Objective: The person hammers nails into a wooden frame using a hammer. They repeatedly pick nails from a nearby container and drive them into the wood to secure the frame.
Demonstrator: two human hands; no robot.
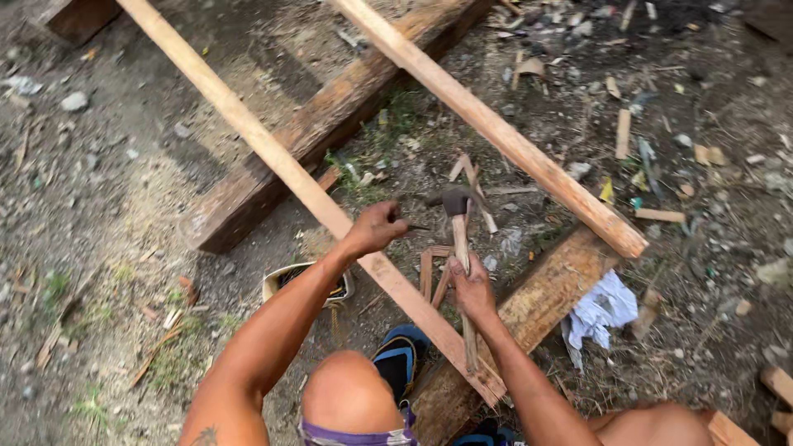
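Observation:
My left hand point(376, 227) pinches a thin dark nail point(417, 226) just past a long pale wooden batten point(273, 157) that runs diagonally across the ground. My right hand point(471, 285) grips the wooden handle of a hammer point(456, 202), whose dark head is raised close to the nail. A second pale batten point(496, 128) lies parallel to the right. Both battens rest on thick dark timber beams point(330, 116), and one beam point(545, 293) sits under my right forearm. My knee point(347, 396) is bent below.
A blue sandal point(401, 355) sits by my knee, a small open box point(285, 277) lies under my left forearm, and a crumpled white cloth point(599, 314) is beside the near beam. Wood offcuts, stones and scattered debris point(628, 132) cover the dirt ground.

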